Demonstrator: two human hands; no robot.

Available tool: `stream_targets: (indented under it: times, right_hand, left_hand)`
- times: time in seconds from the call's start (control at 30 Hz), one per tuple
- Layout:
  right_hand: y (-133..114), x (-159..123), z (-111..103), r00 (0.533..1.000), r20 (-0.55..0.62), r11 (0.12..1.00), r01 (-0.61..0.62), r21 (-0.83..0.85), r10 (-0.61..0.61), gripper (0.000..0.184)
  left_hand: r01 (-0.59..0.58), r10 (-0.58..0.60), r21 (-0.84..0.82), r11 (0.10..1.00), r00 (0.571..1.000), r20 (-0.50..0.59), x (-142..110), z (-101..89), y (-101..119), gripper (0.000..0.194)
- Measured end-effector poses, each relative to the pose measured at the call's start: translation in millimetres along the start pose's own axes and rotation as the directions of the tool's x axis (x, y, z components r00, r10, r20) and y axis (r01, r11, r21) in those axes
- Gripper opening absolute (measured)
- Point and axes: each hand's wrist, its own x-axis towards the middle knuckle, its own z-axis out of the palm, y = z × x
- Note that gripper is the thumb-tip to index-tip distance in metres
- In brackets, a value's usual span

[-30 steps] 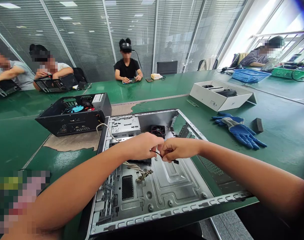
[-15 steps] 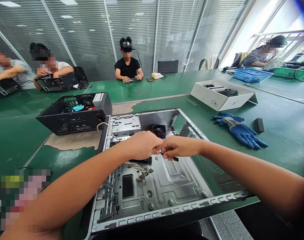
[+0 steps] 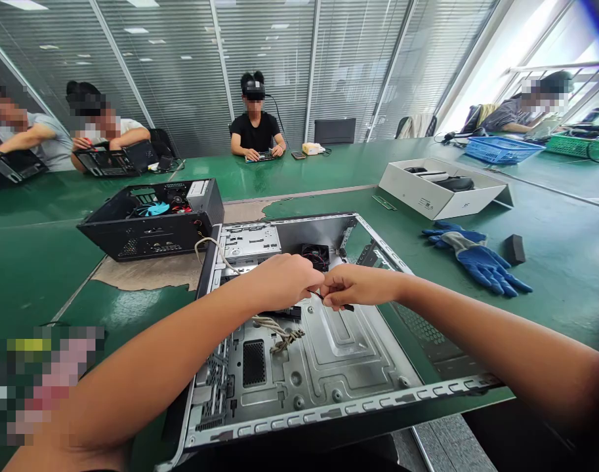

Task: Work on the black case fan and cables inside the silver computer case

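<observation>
An open metal computer case (image 3: 329, 373) lies on its side in front of me. Above its middle, my left hand (image 3: 292, 282) and my right hand (image 3: 351, 286) meet, fingers pinched on a thin dark cable (image 3: 317, 294). A small black end (image 3: 349, 307) of it pokes out below my right fingers. Behind my hands a black case fan (image 3: 315, 255) sits at the far wall of the case. A bundle of beige wires (image 3: 285, 339) rests on the bare metal floor, below my left hand. At the far left corner is a silver drive bay (image 3: 251, 242).
A black computer case (image 3: 151, 226) with a blue fan stands at the back left. On the right are a white box (image 3: 432, 196), blue gloves (image 3: 481, 259) and a black block (image 3: 514, 250). Several people sit around the green table (image 3: 299, 177); baskets (image 3: 503, 149) stand far right.
My hands stay together on the cable, with small finger movements; the stretch between them was hidden half a second ago and shows again. The whole view has shifted slightly.
</observation>
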Motion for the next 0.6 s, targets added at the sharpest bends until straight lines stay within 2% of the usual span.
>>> stream_targets:
  times: [0.13, 0.3, 0.43, 0.6]
  right_hand:
    - [-1.3, -0.5, 0.1, 0.999, -0.038, 0.998, -0.012, -0.069, 0.009, 0.019]
    - [-2.3, -0.3, 1.2, 0.996, -0.093, 0.998, -0.021, -0.060, 0.015, 0.017]
    - [-2.6, 0.0, 0.3, 0.997, -0.077, 1.000, -0.018, -0.004, 0.017, 0.017]
    - [-2.4, 0.4, -1.1, 0.999, -0.050, 1.000, -0.009, -0.003, 0.009, 0.019]
  left_hand:
    - [0.035, -0.038, 0.070, 0.997, 0.999, 0.034, -0.6, -0.1, 2.6, 0.017]
    - [0.057, -0.057, 0.019, 0.998, 0.998, 0.017, -1.8, 0.6, -1.2, 0.015]
    - [0.027, -0.028, -0.053, 0.998, 0.999, -0.029, -2.8, 2.3, -6.4, 0.010]
    - [0.042, -0.042, -0.025, 0.999, 0.999, 0.008, -3.7, 2.2, -6.0, 0.020]
